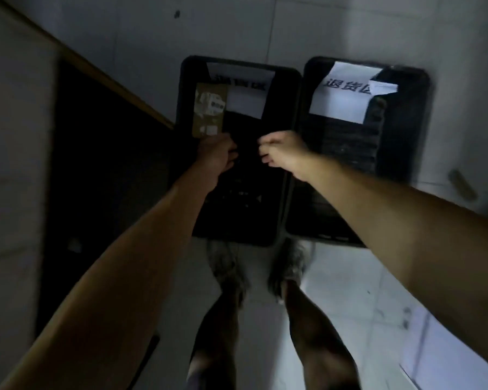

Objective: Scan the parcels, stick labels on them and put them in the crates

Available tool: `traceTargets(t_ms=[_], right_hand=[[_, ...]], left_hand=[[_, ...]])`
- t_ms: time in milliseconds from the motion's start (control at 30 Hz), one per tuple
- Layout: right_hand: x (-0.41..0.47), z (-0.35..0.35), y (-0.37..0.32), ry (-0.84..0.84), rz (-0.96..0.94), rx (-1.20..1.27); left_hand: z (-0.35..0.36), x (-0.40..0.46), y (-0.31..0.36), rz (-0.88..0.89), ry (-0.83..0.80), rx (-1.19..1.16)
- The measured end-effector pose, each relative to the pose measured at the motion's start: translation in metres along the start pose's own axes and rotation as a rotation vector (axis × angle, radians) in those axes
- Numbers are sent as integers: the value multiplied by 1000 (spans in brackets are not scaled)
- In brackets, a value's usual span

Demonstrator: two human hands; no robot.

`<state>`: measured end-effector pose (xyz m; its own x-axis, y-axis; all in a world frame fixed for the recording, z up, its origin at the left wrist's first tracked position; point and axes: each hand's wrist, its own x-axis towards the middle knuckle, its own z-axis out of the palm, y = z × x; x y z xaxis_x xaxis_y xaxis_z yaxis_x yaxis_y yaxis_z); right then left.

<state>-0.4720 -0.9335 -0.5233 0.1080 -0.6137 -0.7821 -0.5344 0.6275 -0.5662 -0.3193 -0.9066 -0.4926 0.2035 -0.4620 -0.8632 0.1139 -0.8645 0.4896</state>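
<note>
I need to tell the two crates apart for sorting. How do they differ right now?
The left crate has a brown parcel over it, held by the left hand; the right crate has none. The left crate's paper sign is blurred; the right crate's reads clearly. Both are dark and side by side on the floor.

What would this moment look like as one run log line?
stage: placing | left hand: holds brown parcel over left crate | right hand: curled, empty | right crate: no parcel visible
</note>
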Motion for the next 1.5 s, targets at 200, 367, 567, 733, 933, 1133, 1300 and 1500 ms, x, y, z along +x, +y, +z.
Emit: traceTargets(t_ms=[200,367,567,733,933,1133,1300,1500], right_hand=[[-234,-66,-99,-63,-202,-434],[-369,-39,-174,-249,-466,-913],[-465,59,-223,-317,-813,-1249],[-548,165,-219,-448,-1051,-1351],[-646,296,-166,-586,-1226,-1411],[-734,409,-103,-751,-1369,-1389],[-780,480,-69,-882,-1359,-1384],[-806,572,-48,-1055,-1374,-1463]], left_hand=[[-37,-229,50,201,-2,373],[-100,-397,43,378,298,605],[-186,-520,-28,288,669,572],[-244,-604,-125,210,922,420],[-301,-682,-260,113,1068,246],[-347,-745,-383,8,1215,137],[-376,-775,-456,-106,1267,29],[-417,-792,-524,-243,1360,-114]])
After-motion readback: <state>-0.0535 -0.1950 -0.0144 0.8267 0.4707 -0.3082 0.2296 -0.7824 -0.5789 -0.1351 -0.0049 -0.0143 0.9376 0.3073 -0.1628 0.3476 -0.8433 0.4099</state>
